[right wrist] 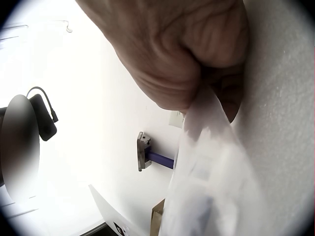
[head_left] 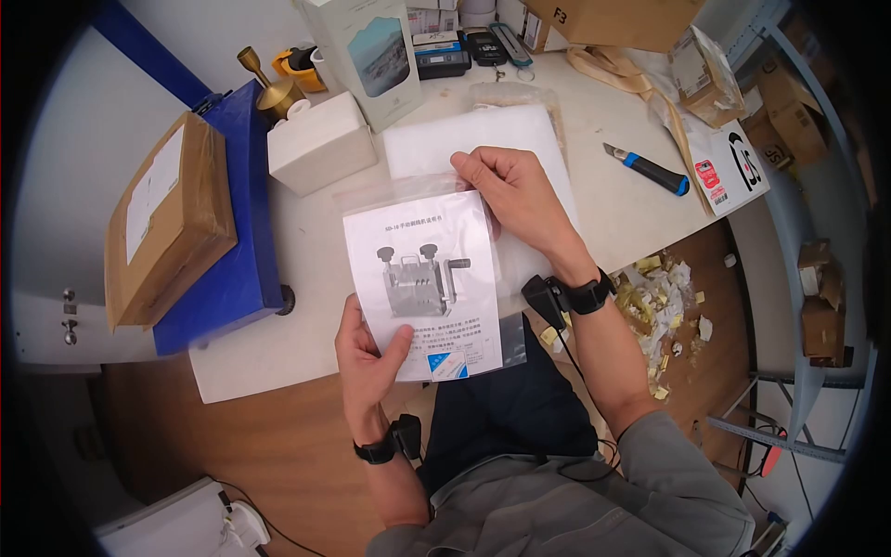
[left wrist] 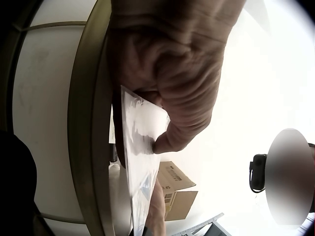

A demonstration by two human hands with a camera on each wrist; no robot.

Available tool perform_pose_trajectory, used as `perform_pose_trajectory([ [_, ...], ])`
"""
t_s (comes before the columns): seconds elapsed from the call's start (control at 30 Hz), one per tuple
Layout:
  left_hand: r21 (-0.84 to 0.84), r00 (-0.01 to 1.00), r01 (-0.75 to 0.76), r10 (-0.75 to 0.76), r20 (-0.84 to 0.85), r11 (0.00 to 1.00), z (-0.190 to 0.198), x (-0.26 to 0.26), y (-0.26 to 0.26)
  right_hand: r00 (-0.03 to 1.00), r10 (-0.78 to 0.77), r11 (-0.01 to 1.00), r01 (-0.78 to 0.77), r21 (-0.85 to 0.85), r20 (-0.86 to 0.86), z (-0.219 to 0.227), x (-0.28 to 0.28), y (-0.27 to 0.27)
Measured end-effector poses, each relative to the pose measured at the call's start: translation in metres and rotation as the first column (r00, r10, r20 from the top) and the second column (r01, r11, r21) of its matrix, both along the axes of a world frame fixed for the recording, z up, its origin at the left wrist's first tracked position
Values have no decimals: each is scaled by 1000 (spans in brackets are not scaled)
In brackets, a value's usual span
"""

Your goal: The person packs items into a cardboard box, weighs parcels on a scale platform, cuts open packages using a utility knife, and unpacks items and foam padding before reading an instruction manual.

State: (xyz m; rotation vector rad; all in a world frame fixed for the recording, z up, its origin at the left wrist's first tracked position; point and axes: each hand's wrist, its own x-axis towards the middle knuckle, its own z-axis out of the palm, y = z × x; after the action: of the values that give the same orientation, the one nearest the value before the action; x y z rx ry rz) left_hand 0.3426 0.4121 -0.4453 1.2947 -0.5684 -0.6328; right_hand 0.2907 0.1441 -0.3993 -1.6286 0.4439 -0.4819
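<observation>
A printed manual with a picture of a hand-cranked machine lies inside a clear plastic bag, held over the table's front edge. My left hand grips its lower left side, thumb on the front and the fingers behind. In the left wrist view the bagged manual shows nearly edge-on under that thumb. At the bag's top right, my right hand pinches the plastic between thumb and curled fingers. The right wrist view shows the gathered bag hanging from those fingers, with white foam close beside them.
Behind the bag lies a white foam sheet on the table. A utility knife rests to the right. On the left are a brown carton, a blue stand and a white box. Scraps litter the floor.
</observation>
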Motion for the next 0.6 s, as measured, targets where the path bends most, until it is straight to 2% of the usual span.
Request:
perform_pose_trajectory([
  [0.6, -11, 999, -20, 20, -30, 1000, 1, 0, -1, 1000, -5, 1000, 6, -25, 15, -4, 0, 0],
])
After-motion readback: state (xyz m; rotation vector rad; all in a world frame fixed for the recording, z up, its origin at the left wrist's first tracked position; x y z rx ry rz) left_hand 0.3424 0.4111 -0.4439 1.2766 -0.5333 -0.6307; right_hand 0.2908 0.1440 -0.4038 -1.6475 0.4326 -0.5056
